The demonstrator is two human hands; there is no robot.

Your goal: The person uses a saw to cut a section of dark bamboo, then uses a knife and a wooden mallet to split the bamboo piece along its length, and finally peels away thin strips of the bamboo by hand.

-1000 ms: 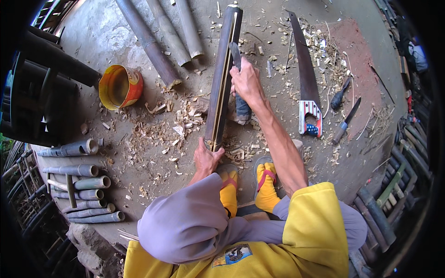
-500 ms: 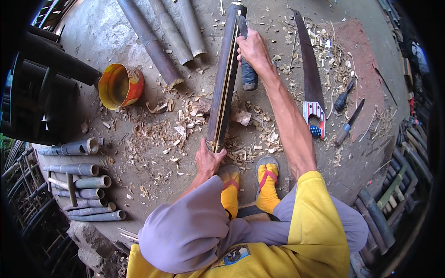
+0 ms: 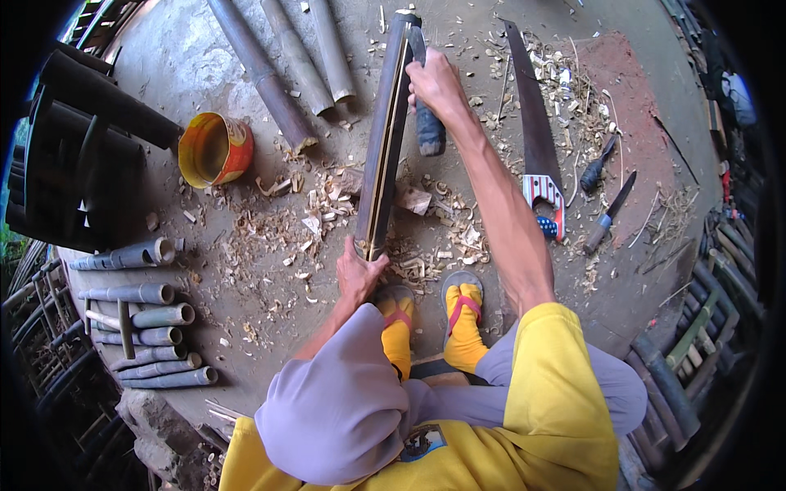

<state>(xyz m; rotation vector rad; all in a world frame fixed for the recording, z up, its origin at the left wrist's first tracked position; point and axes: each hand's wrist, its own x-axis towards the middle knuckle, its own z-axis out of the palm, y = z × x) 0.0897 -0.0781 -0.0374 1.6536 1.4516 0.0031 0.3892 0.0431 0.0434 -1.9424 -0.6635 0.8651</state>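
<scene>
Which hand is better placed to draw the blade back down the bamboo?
Right. The right hand already grips the knife at the far end of the bamboo. The left hand is busy steadying the near end beside the feet.

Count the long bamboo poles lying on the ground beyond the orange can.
3: the dark pole nearest the orange can, a middle pole beside it, and a shorter one next to the split bamboo. Their far ends run out of view.

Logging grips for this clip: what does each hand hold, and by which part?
Left hand grips the split bamboo length at its near end. Right hand holds a knife by its dark handle, blade against the bamboo's far end.
</scene>
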